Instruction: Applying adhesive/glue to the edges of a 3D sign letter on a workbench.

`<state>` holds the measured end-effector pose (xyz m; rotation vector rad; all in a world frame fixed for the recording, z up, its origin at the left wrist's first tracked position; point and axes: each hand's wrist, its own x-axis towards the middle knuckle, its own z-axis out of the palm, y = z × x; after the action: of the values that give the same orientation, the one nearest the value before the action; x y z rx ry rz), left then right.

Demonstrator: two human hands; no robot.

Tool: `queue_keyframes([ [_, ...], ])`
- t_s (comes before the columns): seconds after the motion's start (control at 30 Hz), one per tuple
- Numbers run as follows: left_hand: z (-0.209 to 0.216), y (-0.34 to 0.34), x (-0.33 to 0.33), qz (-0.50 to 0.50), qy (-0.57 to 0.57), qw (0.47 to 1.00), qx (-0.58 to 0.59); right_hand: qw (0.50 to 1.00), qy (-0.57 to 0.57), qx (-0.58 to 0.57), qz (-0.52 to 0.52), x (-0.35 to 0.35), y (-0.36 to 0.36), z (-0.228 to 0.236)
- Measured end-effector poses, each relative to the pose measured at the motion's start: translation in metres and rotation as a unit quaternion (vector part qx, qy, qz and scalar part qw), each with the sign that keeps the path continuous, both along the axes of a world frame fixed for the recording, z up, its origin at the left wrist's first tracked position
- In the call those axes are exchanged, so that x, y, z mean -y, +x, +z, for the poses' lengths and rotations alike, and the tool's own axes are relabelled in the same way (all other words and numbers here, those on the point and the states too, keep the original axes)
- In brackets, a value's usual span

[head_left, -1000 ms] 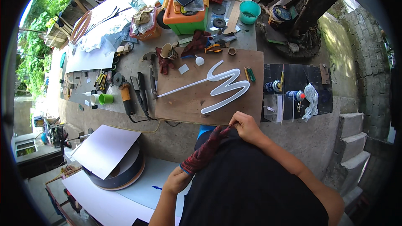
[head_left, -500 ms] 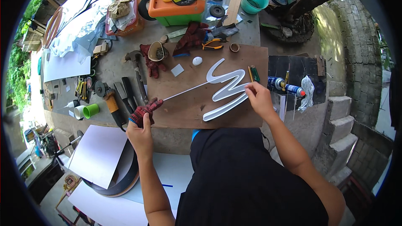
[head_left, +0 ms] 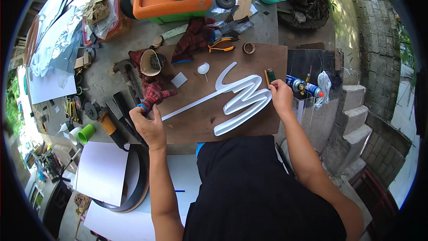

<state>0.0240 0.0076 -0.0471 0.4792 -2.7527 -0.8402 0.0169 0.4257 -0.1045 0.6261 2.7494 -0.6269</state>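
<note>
A white squiggle-shaped strip piece (head_left: 240, 100) with raised edges rests on the brown board (head_left: 196, 127). Its long straight tail slants down-left to beside my left hand (head_left: 150, 126). The fingers of that hand are closed on the blue-edged cuff of a red-and-black plaid glove (head_left: 158, 94); whether they also grip the tail's end is hidden. At the squiggle's right bend, my right hand (head_left: 281, 98) pinches the white rim with thumb and fingers. Just beyond it lie a pencil (head_left: 267, 76) and a green object (head_left: 271, 76).
A cup of small dark pieces (head_left: 151, 62), a hammer (head_left: 128, 78), an angle grinder (head_left: 104, 120) and orange-handled pliers (head_left: 221, 44) lie around the board. Gas canisters (head_left: 307, 87) stand at the right. An orange-and-green toolbox (head_left: 171, 2) sits at the back.
My left hand and the glove have shifted, with the glove now pointing up toward the cup. The straight tail looks broader and turned. My right hand stays at the bend. The view has moved slightly.
</note>
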Motion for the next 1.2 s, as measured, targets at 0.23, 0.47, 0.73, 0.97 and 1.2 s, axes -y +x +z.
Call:
queue_keyframes([
  [0.23, 0.012, -0.004, -0.055, -0.143, -0.05, 0.986, -0.075, 0.996, 0.035, 0.083, 0.0, 0.003, -0.017, 0.007],
  [0.47, -0.02, -0.022, -0.099, -0.319, 0.094, 0.939, 0.091, 0.996, 0.05, 0.071, 0.011, 0.006, -0.024, 0.007],
  [0.73, -0.039, -0.039, -0.116, -0.367, 0.028, 0.91, 0.192, 0.994, 0.05, 0.091, 0.038, -0.001, -0.029, -0.005],
  [0.97, -0.049, -0.033, -0.117, -0.37, -0.001, 0.909, 0.194, 0.997, -0.044, -0.057, 0.035, 0.0, -0.043, 0.027],
  [1.2, -0.05, -0.035, -0.117, -0.391, 0.01, 0.897, 0.205, 0.976, -0.191, -0.097, 0.049, 0.023, -0.069, 0.062],
])
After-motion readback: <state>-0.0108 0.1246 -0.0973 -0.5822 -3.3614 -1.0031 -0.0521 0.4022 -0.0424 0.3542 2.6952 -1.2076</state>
